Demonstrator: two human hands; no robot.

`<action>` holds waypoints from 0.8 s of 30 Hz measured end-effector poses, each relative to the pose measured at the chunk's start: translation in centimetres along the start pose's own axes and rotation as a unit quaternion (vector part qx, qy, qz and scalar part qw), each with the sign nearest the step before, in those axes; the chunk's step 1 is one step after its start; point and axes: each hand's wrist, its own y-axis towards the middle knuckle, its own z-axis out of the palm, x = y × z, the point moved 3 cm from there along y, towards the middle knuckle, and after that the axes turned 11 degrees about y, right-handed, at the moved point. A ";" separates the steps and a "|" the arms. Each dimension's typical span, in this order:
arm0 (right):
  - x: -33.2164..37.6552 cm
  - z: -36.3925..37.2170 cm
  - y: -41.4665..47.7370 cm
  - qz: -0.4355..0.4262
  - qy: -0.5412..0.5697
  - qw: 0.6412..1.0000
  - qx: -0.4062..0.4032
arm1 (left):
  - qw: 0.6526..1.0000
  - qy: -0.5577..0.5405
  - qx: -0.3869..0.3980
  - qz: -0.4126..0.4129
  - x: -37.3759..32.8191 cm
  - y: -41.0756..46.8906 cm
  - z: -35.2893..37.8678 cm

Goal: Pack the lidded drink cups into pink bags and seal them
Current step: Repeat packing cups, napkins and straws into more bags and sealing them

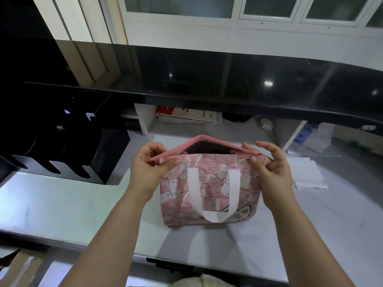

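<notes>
The pink bag (209, 187) stands on the white counter (62, 204), its banknote print reading "100". The left hand (149, 164) and right hand (271, 162) pinch its top corners. A black rack (62, 146) stands left and loose papers (308, 175) lie right, with bare counter in front.

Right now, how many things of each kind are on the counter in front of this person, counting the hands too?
pink bag: 1
hands: 2, the left hand and the right hand, each pinching the bag's top edge
black slotted rack: 1
pile of white papers: 1
Total: 5
</notes>
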 end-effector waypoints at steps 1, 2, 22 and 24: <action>0.1 -0.2 0.1 -0.003 0.006 1.000 -0.002 | 1.000 -0.018 0.016 0.002 0.0 0.0 -0.1; 0.1 -0.5 0.1 -0.013 0.009 1.000 -0.003 | 0.999 -0.035 0.034 0.005 -0.1 0.1 -0.2; 2.8 -2.2 0.2 -0.105 -0.298 0.942 0.115 | 0.932 0.306 0.049 0.188 -2.3 -1.2 -2.1; 2.5 -1.9 0.3 -0.088 -0.306 0.945 0.073 | 0.938 0.308 0.026 0.156 -2.1 -1.2 -1.6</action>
